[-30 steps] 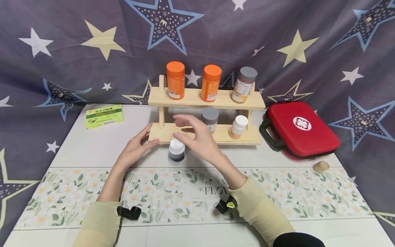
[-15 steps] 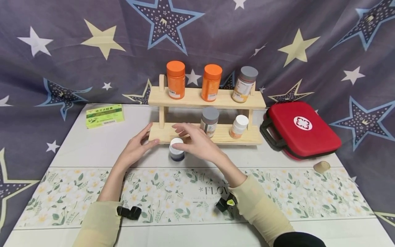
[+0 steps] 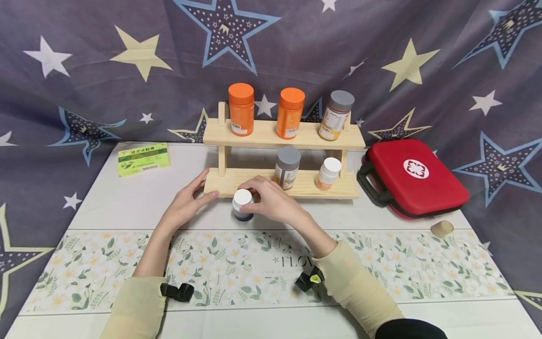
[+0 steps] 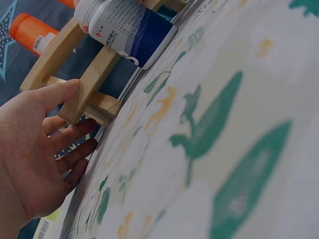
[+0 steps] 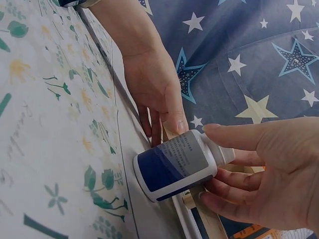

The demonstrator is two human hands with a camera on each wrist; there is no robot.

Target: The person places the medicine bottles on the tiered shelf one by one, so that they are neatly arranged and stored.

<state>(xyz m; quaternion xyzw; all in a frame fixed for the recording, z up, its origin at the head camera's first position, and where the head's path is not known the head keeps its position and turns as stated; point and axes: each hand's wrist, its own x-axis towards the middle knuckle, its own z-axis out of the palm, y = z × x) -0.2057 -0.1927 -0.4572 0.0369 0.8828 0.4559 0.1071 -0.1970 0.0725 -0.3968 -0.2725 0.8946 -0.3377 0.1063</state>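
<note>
A white pill bottle (image 3: pixel 243 198) with a grey and dark blue label stands upright on the table, before the two-tier wooden rack (image 3: pixel 292 136). My right hand (image 3: pixel 271 200) pinches it around the neck and cap; in the right wrist view, the thumb lies on one side of the bottle (image 5: pixel 172 164) and the fingers on the other. At the rack's left end, my left hand (image 3: pixel 182 205) holds the lower board, thumb at the front corner and fingers at the back. The left wrist view shows that thumb against the wood of the rack (image 4: pixel 84 89).
Two orange bottles (image 3: pixel 241 110) and a grey-capped bottle (image 3: pixel 336 116) stand on the upper tier. The lower tier carries another grey-capped bottle (image 3: pixel 287 167) and a small white bottle (image 3: pixel 328 173). A green box (image 3: pixel 143 159) lies left, a red case (image 3: pixel 415 178) and a cork (image 3: pixel 442 229) right.
My right hand has come down and left onto the white pill bottle, its raised fingers closing around the neck. My left hand has stayed at the rack's end.
</note>
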